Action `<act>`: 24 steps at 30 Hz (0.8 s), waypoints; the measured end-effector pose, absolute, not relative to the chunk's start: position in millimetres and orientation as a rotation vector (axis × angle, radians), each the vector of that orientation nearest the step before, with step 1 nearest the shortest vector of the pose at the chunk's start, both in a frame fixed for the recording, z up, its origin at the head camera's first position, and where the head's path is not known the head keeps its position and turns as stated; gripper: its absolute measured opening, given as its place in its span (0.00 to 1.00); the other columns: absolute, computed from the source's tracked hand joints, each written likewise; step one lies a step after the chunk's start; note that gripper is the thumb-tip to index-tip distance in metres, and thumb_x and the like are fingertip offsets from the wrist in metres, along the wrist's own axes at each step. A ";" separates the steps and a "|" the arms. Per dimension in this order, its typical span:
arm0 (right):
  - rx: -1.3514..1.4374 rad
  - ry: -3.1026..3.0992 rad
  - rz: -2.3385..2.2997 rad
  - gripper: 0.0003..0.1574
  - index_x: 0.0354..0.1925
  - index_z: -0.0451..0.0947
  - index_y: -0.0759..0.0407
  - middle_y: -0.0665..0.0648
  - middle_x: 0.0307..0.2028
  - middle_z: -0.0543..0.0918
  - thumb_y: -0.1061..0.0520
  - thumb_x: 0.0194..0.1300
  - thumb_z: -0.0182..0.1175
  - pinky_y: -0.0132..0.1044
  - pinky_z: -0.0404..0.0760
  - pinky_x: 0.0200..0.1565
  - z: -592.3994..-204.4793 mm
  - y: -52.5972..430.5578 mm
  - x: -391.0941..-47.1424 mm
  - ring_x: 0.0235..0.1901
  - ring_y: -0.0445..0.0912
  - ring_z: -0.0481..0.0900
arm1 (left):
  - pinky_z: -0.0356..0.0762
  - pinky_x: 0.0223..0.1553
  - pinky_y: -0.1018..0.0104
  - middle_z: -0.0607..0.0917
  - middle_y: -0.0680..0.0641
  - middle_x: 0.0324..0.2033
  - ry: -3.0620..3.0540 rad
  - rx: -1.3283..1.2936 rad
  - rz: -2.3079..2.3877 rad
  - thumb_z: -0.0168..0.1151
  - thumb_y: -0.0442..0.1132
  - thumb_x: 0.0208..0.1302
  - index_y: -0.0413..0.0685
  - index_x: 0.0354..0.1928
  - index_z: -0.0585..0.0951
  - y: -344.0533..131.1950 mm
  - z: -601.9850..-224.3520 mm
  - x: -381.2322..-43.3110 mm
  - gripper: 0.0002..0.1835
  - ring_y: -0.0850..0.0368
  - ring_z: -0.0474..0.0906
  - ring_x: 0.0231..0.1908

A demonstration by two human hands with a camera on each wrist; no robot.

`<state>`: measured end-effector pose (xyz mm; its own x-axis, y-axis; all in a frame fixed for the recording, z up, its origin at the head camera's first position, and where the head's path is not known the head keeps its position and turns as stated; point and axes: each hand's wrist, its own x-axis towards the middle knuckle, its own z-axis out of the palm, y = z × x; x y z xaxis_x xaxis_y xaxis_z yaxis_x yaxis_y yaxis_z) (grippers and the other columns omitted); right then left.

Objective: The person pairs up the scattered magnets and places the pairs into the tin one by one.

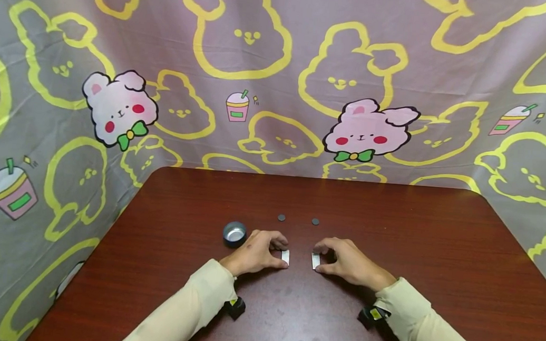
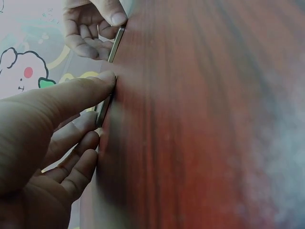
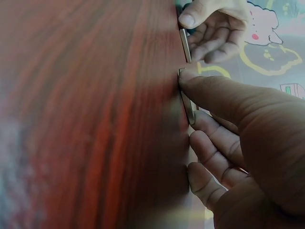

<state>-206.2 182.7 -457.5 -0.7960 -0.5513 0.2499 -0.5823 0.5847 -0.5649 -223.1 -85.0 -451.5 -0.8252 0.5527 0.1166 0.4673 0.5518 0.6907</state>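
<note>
My left hand (image 1: 259,251) pinches a small flat silvery rectangular piece (image 1: 285,257) by its ends, thumb on the near end and fingers at the far one. A matching piece (image 1: 316,260) is pinched the same way by my right hand (image 1: 353,263). Both pieces lie flat at the tabletop, side by side with a gap between them. Seen edge-on in the left wrist view, the left piece (image 2: 104,110) is thin with a metallic edge. The right wrist view shows the right piece (image 3: 188,106) equally thin, partly covered by the thumb.
Just past the left hand stands a small round dark tin (image 1: 235,234) with a silvery inside. Two small dark discs (image 1: 281,218) lie farther back on the brown wooden table (image 1: 393,216). A patterned curtain (image 1: 279,86) hangs around the table.
</note>
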 end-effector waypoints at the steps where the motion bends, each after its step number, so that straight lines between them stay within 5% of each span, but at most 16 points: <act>1: 0.977 -2.766 1.009 0.20 0.43 0.83 0.58 0.48 0.35 0.82 0.58 0.52 0.78 0.35 0.78 0.38 -457.1 181.8 -206.3 0.36 0.41 0.78 | 0.80 0.44 0.69 0.88 0.52 0.41 2.665 0.877 1.134 0.82 0.41 0.48 0.45 0.47 0.84 -84.2 -451.4 -223.2 0.23 0.61 0.83 0.41; 24: 0.957 -2.824 1.004 0.20 0.43 0.83 0.59 0.49 0.36 0.83 0.56 0.54 0.77 0.36 0.80 0.40 -452.5 169.5 -209.4 0.37 0.41 0.79 | 0.79 0.44 0.70 0.88 0.54 0.39 2.672 0.878 1.101 0.81 0.42 0.49 0.46 0.46 0.85 -72.4 -450.3 -227.2 0.22 0.64 0.82 0.40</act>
<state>-209.4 169.5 -452.5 -0.8151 -0.5473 0.1897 -0.5443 0.6115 -0.5744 -227.2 -72.4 -450.3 -0.8243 0.5564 0.1044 0.4684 0.5669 0.6776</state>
